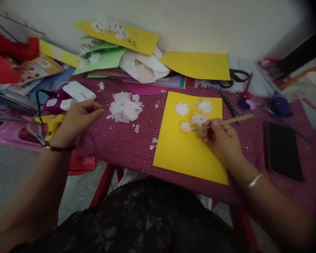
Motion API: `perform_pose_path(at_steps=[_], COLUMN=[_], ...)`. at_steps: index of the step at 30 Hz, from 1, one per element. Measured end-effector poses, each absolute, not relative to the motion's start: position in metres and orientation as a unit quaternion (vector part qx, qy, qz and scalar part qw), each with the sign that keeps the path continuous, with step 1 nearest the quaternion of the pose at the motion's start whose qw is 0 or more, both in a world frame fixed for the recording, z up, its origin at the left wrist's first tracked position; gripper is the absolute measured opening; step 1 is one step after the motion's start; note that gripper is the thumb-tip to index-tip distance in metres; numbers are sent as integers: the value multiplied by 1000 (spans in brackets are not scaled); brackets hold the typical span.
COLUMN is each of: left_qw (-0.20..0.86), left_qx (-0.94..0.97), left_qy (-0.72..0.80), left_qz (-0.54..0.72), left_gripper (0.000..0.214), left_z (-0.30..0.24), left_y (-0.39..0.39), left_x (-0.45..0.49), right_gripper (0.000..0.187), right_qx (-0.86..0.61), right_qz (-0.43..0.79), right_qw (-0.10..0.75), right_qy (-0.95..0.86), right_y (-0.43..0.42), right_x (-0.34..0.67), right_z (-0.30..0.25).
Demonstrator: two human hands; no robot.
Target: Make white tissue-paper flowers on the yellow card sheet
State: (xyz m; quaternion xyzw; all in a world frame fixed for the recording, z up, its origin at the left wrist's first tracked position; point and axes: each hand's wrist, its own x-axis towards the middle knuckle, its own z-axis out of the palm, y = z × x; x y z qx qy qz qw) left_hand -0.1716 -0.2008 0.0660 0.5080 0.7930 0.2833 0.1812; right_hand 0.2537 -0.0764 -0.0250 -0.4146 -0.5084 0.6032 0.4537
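Note:
My right hand (222,140) grips a wooden stick (237,119) between thumb and fingers. The stick's thin greyish tip touches or nearly touches the lowest left of several white paper-scrap clusters (199,119) on a yellow sheet (189,151). The sheet lies flat, and my right hand is over its right side. To the left, a heap of torn white paper scraps (125,107) sits on the checked tablecloth. My left hand (80,117) is held beside that heap, thumb and fingertips drawn together; anything between them is too small to see.
A dark phone-like slab (284,151) lies at the right, with black-handled scissors (234,77) and a dark pen (228,103) farther back. Decorated yellow card (142,40) and green paper (109,58) lean at the wall. A charger and power strip (79,90) are left.

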Motion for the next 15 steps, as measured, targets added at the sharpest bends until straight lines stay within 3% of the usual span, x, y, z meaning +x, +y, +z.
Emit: perform_pose_path(at_steps=[6,15], left_qw=[44,113], left_qx=[620,596], left_qy=[777,783], left_qz=[100,133], left_gripper=[20,28], left_z=[40,35], left_y=[-210,-183], left_x=[-160,-150], right_gripper=[32,39], right_qx=[-426,-421], right_qz=[582,559], right_qw=[454,439], right_qy=[-523,-564], right_y=[-77,-77], right_x=[252,254], right_z=[-27,-26])
